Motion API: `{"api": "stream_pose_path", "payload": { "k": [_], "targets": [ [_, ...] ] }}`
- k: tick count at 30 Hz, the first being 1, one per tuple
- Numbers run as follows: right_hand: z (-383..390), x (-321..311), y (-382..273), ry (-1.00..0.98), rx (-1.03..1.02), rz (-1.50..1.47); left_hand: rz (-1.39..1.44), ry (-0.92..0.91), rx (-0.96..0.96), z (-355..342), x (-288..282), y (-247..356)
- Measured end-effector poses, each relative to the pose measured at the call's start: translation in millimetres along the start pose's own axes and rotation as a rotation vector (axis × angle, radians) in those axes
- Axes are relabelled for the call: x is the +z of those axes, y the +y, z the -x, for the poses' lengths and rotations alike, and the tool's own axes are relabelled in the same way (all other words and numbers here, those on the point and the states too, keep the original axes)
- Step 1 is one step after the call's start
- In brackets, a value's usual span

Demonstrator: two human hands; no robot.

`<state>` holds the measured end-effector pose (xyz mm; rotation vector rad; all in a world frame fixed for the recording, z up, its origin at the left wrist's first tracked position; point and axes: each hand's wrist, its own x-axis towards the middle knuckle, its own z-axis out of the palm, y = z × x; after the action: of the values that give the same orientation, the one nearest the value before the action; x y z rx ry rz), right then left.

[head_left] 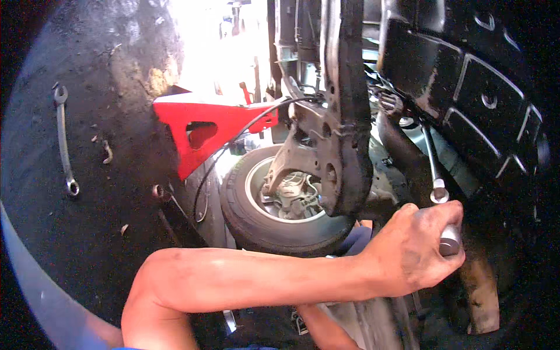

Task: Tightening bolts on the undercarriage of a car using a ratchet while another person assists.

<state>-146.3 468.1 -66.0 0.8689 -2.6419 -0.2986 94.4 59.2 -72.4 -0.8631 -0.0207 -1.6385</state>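
Observation:
My left hand (426, 248) is closed around a silver metal cylindrical tool (450, 236) at the right. Just above it, a long wrench (433, 160) slants down from the undercarriage, its ring end (439, 195) close to my knuckles. Part of my right forearm (326, 329) shows low in the middle, behind my left arm; that hand is hidden. Beyond my arms stand a dark suspension member (344, 146) and a wheel with its tyre (245, 227).
A red metal stand (204, 111) with a cable passing it is at centre-left. A combination wrench (64, 146) and another wrench (166, 198) lie on the dark stained surface at left (87, 233). A black underbody panel (443, 76) fills the upper right. Blue cloth (356, 239) shows beside the tyre.

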Motion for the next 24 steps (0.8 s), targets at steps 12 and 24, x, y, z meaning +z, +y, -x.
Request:
{"api": "stream_pose_path", "payload": {
  "k": [12, 24],
  "targets": [
    [-31.4, 19.0, -25.0, -0.044, -0.086, 0.029, -0.081, -0.162, -0.083, -17.4, -7.4, 22.6],
    [-18.0, 23.8, -11.9, -0.094, -0.051, 0.113, -0.137, -0.131, -0.045, -14.9, -9.2, 17.1]
  ]
}}
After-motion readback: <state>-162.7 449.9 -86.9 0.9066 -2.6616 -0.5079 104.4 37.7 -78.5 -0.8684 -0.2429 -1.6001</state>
